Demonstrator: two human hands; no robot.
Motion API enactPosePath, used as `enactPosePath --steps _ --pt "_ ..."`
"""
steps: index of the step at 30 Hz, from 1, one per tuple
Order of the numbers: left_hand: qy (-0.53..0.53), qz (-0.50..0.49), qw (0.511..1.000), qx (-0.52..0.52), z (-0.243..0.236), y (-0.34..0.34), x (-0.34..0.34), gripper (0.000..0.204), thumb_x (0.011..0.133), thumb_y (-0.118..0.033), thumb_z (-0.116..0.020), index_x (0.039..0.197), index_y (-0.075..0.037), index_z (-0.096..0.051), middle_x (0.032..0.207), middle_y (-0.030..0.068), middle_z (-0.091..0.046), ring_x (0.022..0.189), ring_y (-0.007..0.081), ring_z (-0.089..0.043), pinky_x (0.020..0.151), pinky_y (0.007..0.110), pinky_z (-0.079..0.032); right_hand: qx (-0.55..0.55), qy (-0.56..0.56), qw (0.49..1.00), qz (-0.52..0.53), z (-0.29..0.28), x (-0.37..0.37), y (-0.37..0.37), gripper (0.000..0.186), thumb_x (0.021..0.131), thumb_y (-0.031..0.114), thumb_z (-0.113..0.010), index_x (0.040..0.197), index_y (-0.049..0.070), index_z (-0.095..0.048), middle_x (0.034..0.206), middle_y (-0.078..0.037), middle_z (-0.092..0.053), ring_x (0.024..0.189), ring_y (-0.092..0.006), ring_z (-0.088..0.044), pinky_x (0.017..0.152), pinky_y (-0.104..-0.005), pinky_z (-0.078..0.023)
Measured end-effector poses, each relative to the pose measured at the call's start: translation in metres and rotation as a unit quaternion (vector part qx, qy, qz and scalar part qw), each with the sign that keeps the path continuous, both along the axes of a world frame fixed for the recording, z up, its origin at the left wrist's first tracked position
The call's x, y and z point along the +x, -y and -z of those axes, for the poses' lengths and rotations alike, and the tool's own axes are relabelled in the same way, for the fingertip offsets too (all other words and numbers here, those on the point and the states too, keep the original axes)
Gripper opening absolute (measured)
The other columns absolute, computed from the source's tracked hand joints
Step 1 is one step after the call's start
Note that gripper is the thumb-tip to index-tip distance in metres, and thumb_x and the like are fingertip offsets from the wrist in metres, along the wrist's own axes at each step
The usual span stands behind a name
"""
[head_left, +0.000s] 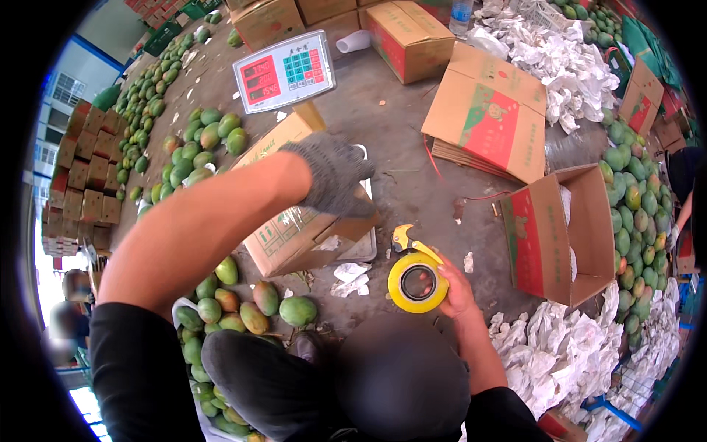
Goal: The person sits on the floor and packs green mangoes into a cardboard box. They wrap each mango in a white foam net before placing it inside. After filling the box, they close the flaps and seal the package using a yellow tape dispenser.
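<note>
My left hand [335, 175], in a dark grey knit glove, lies across the top of a closed cardboard box [294, 236] with its fingers apart. Under that box the pale edge of a scale platform [361, 249] shows. My bare right hand [458, 289] is wrapped round a yellow tape dispenser [401, 239] that carries a roll of yellow tape [417, 283]. The dispenser is just to the right of the box and apart from it. My left forearm crosses over the box and hides part of its far left side.
The scale's display [286, 71] stands beyond the box. Flattened cartons [490, 110] lie at the far right, above an open carton [563, 234]. Mangoes are heaped by my left knee [228, 309] and along the right [637, 199]. Crumpled white paper [556, 346] covers the near right.
</note>
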State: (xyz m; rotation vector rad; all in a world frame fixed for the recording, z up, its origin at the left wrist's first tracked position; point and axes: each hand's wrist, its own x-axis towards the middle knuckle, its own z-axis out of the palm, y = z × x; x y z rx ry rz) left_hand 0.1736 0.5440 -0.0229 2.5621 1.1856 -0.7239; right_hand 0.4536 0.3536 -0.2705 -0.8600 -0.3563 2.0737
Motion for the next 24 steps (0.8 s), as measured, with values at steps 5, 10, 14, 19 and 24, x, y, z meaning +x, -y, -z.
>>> enactPosePath --steps 5,10,14,19,24 --pt "0.030 -0.332 0.940 -0.071 -0.005 -0.061 -0.025 0.060 0.097 -0.058 -0.059 0.122 -0.006 -0.072 0.110 0.0156 -0.076 0.091 0.0302 -0.076 0.076 0.050 -0.060 0.033 0.019 0.998 0.048 -0.009 -0.005 -0.028 0.060 0.106 0.011 -0.054 0.162 -0.001 -0.037 0.140 -0.011 -0.062 0.103 -0.0173 -0.066 0.076 -0.0339 -0.063" --pt "0.342 -0.488 0.801 -0.058 0.054 0.012 -0.214 0.055 0.085 -0.037 -0.080 0.128 -0.006 -0.067 0.110 0.0116 -0.076 0.101 0.0289 -0.074 0.089 0.045 -0.059 0.007 0.020 0.998 -0.058 -0.006 0.020 0.007 0.060 0.104 0.010 -0.057 0.161 0.000 -0.040 0.142 -0.012 -0.063 0.105 -0.0190 -0.069 0.078 -0.0326 -0.064" --pt "0.557 -0.753 0.349 -0.003 0.098 0.162 -0.199 0.086 0.097 -0.083 -0.042 0.142 -0.011 -0.055 0.118 0.0180 -0.071 0.080 0.0286 -0.073 0.064 0.040 -0.060 0.021 0.012 0.988 -0.154 0.000 0.014 0.053 0.061 0.104 0.008 -0.059 0.162 0.000 -0.040 0.150 -0.011 -0.059 0.112 -0.0177 -0.068 0.087 -0.0316 -0.061" --pt "0.456 -0.817 0.346 0.065 0.076 0.215 -0.124 0.084 0.103 -0.078 -0.033 0.150 -0.011 -0.052 0.115 0.0225 -0.071 0.077 0.0317 -0.074 0.058 0.047 -0.061 0.103 0.056 0.961 -0.250 0.017 -0.056 0.034 0.058 0.106 0.014 -0.063 0.159 -0.003 -0.045 0.147 -0.008 -0.060 0.127 -0.0133 -0.058 0.111 -0.0320 -0.047" --pt "0.427 -0.816 0.389 0.022 0.077 0.243 -0.107 0.082 0.106 -0.073 -0.030 0.142 -0.004 -0.055 0.095 0.0201 -0.076 0.059 0.0291 -0.071 0.051 0.040 -0.060 0.066 0.097 0.933 -0.339 -0.011 -0.124 -0.069 0.063 0.098 0.021 -0.074 0.147 -0.009 -0.049 0.126 -0.017 -0.068 0.106 -0.0197 -0.070 0.086 -0.0315 -0.061"
